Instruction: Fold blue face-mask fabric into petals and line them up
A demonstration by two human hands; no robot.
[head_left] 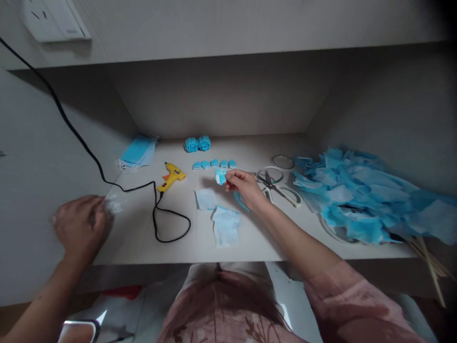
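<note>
- Pinching a small folded blue piece (220, 176) between thumb and fingers of the right hand (247, 186), just in front of a row of blue pieces (214, 163).
- Near pale blue sheets (227, 227) and, to the right, scissors (270, 187).
- Farther left, past a yellow glue gun (172, 178), holding the blurred left hand (80, 223) beside white wisps (114, 204); cannot tell whether gripping them.

left hand (80, 223) blurred, wall socket (53, 21) cut off above
</note>
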